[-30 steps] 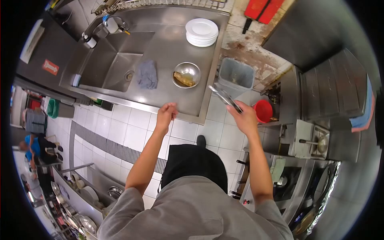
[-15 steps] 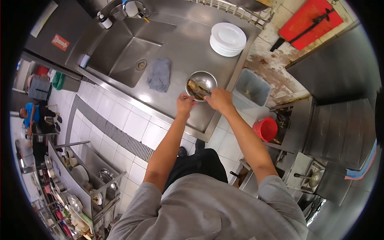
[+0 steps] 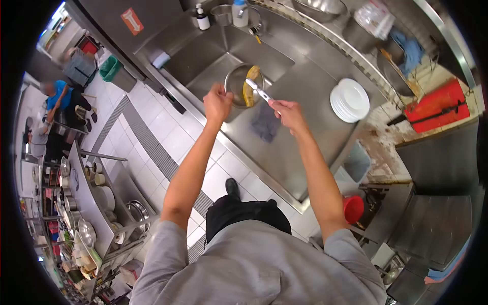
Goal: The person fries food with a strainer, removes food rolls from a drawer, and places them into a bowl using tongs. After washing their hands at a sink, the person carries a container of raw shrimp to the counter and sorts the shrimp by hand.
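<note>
My left hand [image 3: 217, 103] is closed at the near left rim of a round metal bowl [image 3: 236, 81], which is above the sink [image 3: 203, 70]. A long yellow-brown piece of food [image 3: 248, 94], resembling a banana peel, lies across the bowl. In my right hand [image 3: 288, 115] is a slim white and silver utensil [image 3: 259, 90], its far end over the food; its exact kind I cannot make out. Below the bowl and the right hand, a grey cloth [image 3: 265, 124] lies crumpled on the steel counter [image 3: 305, 145].
White plates [image 3: 351, 99] are stacked on the counter's right. Soap bottles [image 3: 202, 18] stand behind the sink. A grey bin [image 3: 357, 162] and red bucket [image 3: 353, 208] are off the counter's right end. A dish shelf [image 3: 94, 213] stands left; a seated person [image 3: 61, 99] is farther off.
Both hands and the bowl have shifted left, from the counter's right end to above the sink. The view has turned, and the utensil in my right hand now shows clearly.
</note>
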`<act>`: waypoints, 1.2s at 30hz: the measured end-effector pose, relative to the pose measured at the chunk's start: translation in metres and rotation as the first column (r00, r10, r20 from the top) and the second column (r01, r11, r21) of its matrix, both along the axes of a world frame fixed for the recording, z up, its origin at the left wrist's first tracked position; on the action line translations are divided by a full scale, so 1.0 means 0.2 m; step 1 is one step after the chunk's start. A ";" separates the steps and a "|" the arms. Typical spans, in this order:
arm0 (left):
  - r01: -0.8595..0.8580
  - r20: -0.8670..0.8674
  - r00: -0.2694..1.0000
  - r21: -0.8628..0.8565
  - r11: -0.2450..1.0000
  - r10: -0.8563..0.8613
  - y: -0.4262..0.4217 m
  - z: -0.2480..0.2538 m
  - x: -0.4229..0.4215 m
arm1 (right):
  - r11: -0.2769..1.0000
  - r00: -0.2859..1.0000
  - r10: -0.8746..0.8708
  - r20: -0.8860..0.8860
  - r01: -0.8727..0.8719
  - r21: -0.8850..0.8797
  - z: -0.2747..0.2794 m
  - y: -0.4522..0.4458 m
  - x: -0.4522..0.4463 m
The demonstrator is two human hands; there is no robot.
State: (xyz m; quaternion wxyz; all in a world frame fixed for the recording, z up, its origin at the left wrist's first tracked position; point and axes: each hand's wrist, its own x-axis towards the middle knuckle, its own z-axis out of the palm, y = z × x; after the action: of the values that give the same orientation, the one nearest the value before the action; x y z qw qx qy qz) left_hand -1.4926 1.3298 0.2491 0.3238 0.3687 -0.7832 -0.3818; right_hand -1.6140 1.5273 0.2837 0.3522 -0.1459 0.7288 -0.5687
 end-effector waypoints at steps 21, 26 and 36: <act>0.345 0.308 0.938 -0.804 0.484 -0.158 -0.97 0.19 -0.20 | 0.931 0.777 0.035 0.629 0.203 -0.302 -0.31 -0.51 -0.09; 0.091 0.188 0.982 -0.570 0.816 0.022 -0.93 0.15 -0.24 | 0.962 0.865 -0.042 0.500 0.171 -0.215 -0.26 -0.61 -0.14; -0.139 -0.117 0.966 0.509 0.849 0.229 -0.94 -0.34 -0.05 | 0.879 0.436 0.448 -0.781 -0.055 0.473 0.11 -1.17 -0.01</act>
State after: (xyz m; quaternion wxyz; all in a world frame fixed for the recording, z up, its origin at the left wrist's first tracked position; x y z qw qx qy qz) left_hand -1.5022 1.1425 0.1807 0.3200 0.4784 -0.5884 -0.5679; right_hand -1.6153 1.2925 0.3051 0.0344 -0.4527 0.8681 -0.2007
